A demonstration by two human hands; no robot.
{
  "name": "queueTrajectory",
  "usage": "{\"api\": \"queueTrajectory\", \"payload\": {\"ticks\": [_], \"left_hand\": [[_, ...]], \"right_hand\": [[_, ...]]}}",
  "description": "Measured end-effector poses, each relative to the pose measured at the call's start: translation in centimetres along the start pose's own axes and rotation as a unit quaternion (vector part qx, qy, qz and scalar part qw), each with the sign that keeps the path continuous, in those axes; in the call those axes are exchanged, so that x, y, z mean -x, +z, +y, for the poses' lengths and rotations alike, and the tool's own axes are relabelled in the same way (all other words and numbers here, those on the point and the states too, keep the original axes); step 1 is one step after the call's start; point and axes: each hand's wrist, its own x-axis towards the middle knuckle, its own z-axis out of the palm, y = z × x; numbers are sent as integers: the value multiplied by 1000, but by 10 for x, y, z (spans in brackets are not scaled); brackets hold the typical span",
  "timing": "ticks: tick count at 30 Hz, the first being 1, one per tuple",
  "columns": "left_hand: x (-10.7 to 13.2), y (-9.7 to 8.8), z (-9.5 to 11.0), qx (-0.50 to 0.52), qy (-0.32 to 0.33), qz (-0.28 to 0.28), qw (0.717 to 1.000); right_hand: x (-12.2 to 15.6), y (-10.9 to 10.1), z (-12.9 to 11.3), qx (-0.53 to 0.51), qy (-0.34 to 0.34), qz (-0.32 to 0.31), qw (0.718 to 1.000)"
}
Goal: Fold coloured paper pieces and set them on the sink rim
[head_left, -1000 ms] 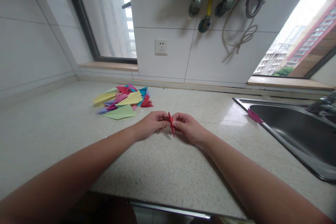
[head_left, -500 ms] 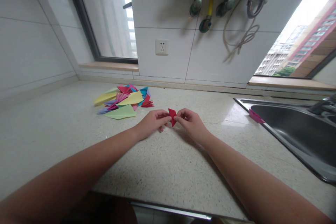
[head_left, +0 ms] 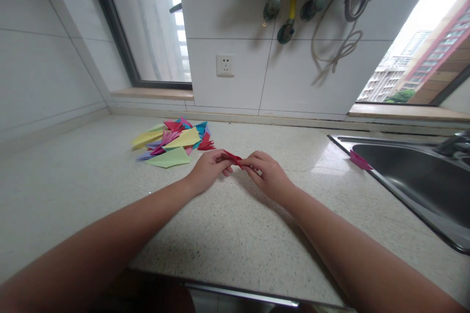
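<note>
A small folded red paper piece (head_left: pixel 232 157) is pinched between both my hands, just above the speckled countertop (head_left: pixel 227 234). My left hand (head_left: pixel 208 169) grips its left end with thumb and fingers closed. My right hand (head_left: pixel 266 173) holds its right end, fingers curled. The paper lies nearly flat and is partly hidden by my fingers. A heap of folded coloured papers (head_left: pixel 172 142), yellow, green, pink, red and blue, lies on the counter to the left behind my left hand.
A steel sink (head_left: pixel 414 181) is set into the counter at the right, with a pink folded paper (head_left: pixel 358 160) on its rim. A wall socket (head_left: pixel 224 65) and hoses (head_left: pixel 293 5) are on the tiled back wall. Windows flank it.
The red paper has turned from standing upright on edge to lying nearly flat between my fingers. Both hands have shifted slightly away from me.
</note>
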Motion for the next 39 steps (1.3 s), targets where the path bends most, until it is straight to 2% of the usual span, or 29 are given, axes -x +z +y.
{"api": "queueTrajectory", "payload": {"ticks": [5, 9, 13, 15, 17, 21, 24, 27, 29, 32, 36, 39], "left_hand": [[0, 0, 2, 11, 7, 16, 1000], [2, 0, 3, 11, 18, 29, 999], [5, 0, 3, -12, 39, 17, 999], [7, -2, 3, -56, 55, 5, 997], [8, -4, 3, -128, 80, -7, 988], [8, -10, 2, -266, 141, -29, 953], [7, -13, 2, -313, 182, -44, 931], [7, -15, 1, -327, 208, -46, 921], [8, -15, 1, -320, 209, -37, 923], [8, -11, 1, -271, 178, -7, 946], [7, -4, 4, -128, 120, 24, 984], [6, -1, 6, -47, 100, 33, 993]], "right_hand": [[1, 1, -1, 32, -5, -7, 999], [0, 1, -8, 14, 18, -9, 1000], [-1, 1, -14, -23, 55, -7, 998], [-1, 1, -15, -35, 74, -7, 997], [-1, 1, -15, -40, 87, -13, 995], [-1, 3, -11, -44, 103, -28, 993], [-1, 4, -8, -63, 113, -26, 991], [-2, 4, -7, -85, 123, -20, 989], [-2, 4, -8, -98, 130, -12, 987], [-2, 4, -7, -129, 170, 17, 977], [-2, 5, 1, -182, 223, 71, 955], [-2, 6, 7, -257, 268, 56, 927]]}}
